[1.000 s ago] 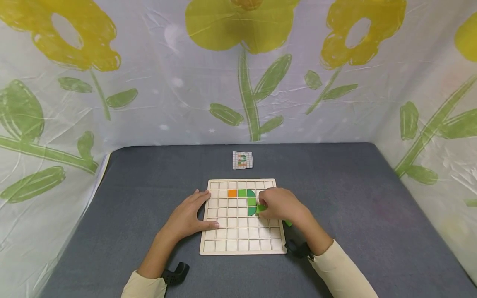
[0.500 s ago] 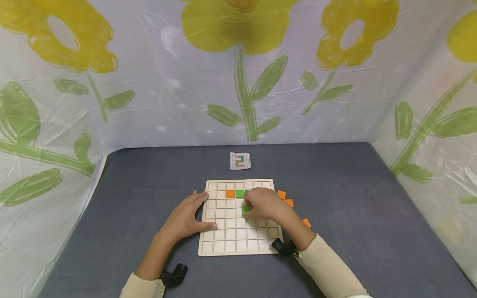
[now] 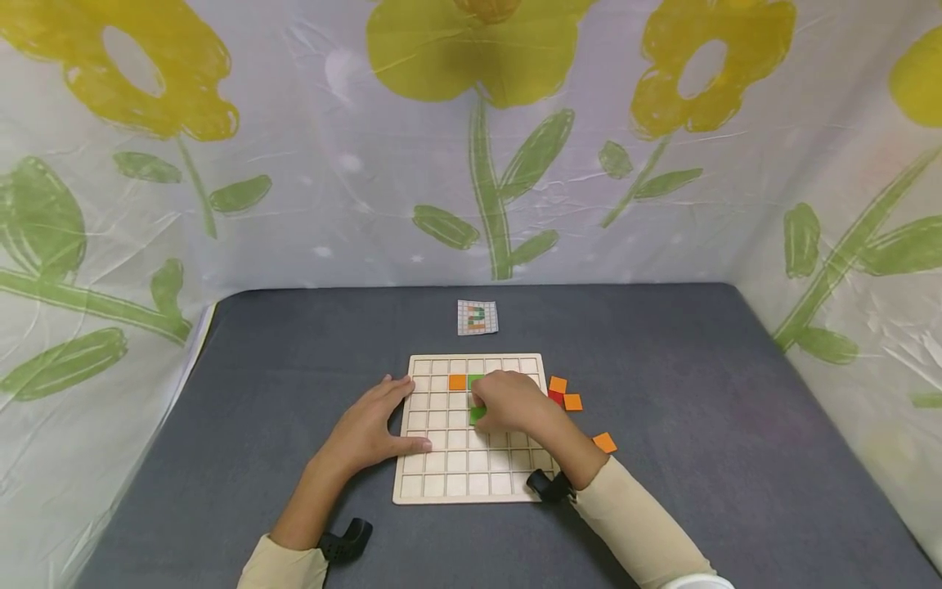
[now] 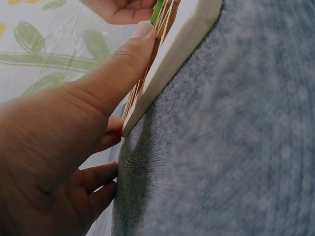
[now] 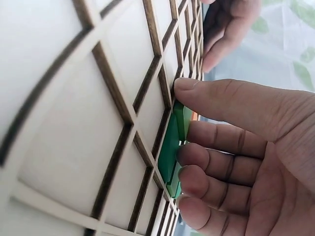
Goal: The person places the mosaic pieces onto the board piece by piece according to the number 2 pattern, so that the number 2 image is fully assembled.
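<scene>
- At mid-board, toward the far side: right hand (image 3: 515, 402) holds a light-green square tile (image 3: 477, 416) in a narrow pinch of thumb and index finger; the other fingers are curled toward the palm. Cannot tell whether the tile is fully seated in its cell.
- Along the left side of the wooden grid board (image 3: 446, 486): left hand (image 3: 371, 424), thumb and fingers spread wide. Thumb lies over the near part of the left rim; index fingertip touches the edge farther off.
- Far row, left to right: orange square tile (image 3: 458, 382), then a second light-green tile (image 3: 476, 380) just beside it, partly covered by the right hand.
- Right wrist view: dark-green tile (image 5: 170, 142) in the grid just beside the pinched tile; full outline not visible.
- Right of the board, on the dark cloth (image 3: 699, 458): red tile (image 3: 555, 397) crowded by two orange tiles; one more orange tile (image 3: 604, 442) nearer, by the right sleeve.
- Beyond the far edge: small patterned card (image 3: 477, 317), apart from the board.
- Risk, judged: a tilted tile could catch on the raised grid strips and sit proud, or nudge the dark-green tile.
- Risk, judged: the left hand bears on one side only; a hard push could pivot the board.
- Risk, judged: sleeve or wrist camera (image 3: 550, 485) could sweep the loose orange tile if the forearm swings right.
</scene>
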`<state>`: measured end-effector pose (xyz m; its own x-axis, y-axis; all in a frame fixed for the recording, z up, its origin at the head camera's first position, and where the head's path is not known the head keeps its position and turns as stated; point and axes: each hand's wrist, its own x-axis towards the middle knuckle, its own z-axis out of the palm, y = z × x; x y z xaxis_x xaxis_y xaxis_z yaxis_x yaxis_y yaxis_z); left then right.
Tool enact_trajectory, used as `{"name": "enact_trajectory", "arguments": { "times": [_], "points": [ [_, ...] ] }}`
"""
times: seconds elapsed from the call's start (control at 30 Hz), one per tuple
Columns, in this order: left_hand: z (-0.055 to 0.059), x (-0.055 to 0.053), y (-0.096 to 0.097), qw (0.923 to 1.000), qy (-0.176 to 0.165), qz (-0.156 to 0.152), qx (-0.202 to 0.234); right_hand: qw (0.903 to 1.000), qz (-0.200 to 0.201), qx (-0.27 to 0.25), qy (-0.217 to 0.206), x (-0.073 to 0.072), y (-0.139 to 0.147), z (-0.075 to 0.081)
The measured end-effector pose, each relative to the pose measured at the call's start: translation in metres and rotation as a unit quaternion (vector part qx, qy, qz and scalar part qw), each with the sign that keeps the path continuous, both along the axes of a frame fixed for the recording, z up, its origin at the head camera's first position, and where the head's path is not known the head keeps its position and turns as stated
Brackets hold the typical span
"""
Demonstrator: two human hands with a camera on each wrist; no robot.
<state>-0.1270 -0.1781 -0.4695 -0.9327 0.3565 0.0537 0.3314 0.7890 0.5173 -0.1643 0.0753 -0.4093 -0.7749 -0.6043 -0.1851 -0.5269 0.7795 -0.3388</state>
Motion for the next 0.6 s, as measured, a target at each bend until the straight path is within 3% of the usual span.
{"name": "enact_trajectory", "arguments": {
  "times": [0.43,0.6],
  "points": [
    [-0.002,0.0,-0.001,1.0,-0.008,0.003,-0.001,1.0,0.001,0.001,0.006,0.011,0.01,-0.001],
    [-0.002,0.0,0.0,0.9999,-0.009,0.005,0.0,0.9991,-0.005,-0.042,0.001,0.014,0.035,0.002]
  ]
}}
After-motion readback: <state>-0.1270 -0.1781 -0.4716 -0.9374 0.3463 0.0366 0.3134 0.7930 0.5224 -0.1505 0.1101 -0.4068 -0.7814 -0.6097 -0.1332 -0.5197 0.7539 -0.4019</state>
